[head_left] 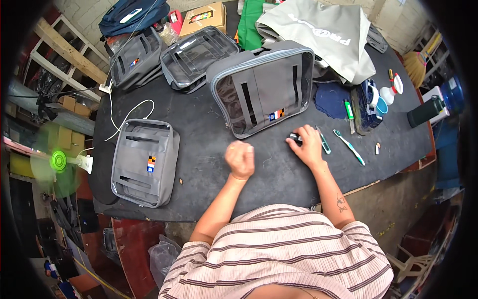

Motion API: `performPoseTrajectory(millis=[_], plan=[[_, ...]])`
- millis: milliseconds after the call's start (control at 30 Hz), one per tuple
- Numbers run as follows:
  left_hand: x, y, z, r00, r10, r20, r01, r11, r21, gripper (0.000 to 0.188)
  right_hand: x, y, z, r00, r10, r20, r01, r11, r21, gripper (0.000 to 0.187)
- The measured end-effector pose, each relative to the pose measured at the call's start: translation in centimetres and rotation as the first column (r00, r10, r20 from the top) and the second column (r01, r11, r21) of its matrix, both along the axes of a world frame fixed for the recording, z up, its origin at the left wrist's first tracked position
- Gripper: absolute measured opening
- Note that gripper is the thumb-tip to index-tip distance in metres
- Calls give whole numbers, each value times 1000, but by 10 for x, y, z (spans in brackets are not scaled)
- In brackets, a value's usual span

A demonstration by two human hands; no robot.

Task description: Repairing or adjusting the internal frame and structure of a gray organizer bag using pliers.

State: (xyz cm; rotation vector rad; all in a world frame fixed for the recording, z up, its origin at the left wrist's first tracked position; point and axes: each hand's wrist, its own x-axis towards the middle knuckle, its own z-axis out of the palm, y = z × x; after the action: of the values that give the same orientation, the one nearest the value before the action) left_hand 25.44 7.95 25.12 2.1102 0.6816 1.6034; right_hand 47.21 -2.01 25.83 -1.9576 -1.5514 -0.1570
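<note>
Left hand (240, 158) balled in a fist over the dark felt counter (199, 164); right hand (307, 144) pinches a small black object (295, 137) at three o'clock, beneath a boxy grey pouch (264, 92).

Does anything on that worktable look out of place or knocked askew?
Nothing looks spilled or broken. The big grey pouch stands tilted on its edge while the others lie flat. Two toothbrushes lie loose near the right hand, which rests on a small dark object. The left hand is a closed fist.
</note>
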Motion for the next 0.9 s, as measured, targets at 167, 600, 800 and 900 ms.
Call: performPoseTrajectory(millis=[167,600,800,900], plan=[[9,55,86,971,221,86,-222,975,-2,63,17,-13,-4,996,-90,-26,89,996,-15,28],[48,92,82,966,-44,255,131,934,-334,54,-22,52,77,985,156,75,-160,986,47,36],[46,47,125,987,8,160,7,996,-93,50,-7,61,100,921,267,282,-256,964,-77,39],[48,32,123,995,8,104,-10,1000,20,46,-11,58,100,896,326,301,-296,945,-142,41]])
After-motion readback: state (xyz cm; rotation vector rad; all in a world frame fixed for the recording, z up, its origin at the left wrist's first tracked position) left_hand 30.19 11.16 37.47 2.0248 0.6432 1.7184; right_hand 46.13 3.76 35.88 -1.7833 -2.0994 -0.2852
